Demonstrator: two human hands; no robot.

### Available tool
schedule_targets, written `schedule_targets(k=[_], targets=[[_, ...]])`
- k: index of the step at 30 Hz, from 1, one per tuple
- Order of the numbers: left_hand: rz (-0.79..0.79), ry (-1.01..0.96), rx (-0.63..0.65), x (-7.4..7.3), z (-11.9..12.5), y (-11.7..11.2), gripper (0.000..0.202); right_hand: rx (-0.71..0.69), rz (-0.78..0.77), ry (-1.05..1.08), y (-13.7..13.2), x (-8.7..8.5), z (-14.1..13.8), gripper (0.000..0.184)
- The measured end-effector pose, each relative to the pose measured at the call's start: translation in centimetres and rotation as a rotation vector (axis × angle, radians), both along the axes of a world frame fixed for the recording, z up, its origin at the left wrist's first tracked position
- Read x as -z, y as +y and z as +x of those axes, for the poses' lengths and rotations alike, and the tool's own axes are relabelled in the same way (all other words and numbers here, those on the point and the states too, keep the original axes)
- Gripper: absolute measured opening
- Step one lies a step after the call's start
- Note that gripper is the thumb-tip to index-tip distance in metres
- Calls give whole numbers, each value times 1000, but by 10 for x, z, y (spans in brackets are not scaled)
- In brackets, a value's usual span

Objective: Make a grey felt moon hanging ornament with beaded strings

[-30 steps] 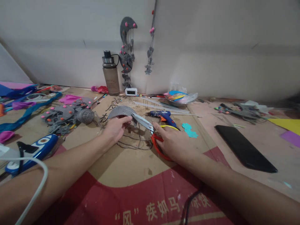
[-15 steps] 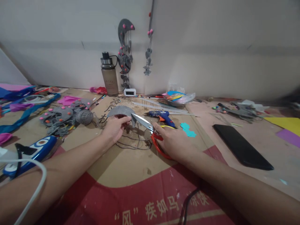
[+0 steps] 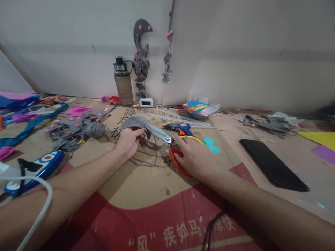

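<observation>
Right hand (image 3: 194,157) holds scissors (image 3: 167,143) pointing left, away.

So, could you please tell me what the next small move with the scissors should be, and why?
Probably a short snip along the curve. The right hand holds the red-handled scissors with the blades against the right end of the grey crescent piece, and the left hand pinches that piece by its lower edge.
</observation>
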State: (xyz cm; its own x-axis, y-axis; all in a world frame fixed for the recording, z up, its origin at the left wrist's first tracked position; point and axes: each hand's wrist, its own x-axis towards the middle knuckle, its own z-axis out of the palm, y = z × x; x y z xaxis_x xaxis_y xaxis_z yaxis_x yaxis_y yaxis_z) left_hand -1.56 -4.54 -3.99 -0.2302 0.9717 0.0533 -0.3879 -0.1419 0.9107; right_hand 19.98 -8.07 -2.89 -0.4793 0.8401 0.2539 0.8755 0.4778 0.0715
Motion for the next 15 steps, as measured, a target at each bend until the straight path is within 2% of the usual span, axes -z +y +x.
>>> schedule_targets(k=[15], targets=[[-40, -18, -17, 0, 0, 0, 22, -12, -62, -87, 0, -4, 1, 47]])
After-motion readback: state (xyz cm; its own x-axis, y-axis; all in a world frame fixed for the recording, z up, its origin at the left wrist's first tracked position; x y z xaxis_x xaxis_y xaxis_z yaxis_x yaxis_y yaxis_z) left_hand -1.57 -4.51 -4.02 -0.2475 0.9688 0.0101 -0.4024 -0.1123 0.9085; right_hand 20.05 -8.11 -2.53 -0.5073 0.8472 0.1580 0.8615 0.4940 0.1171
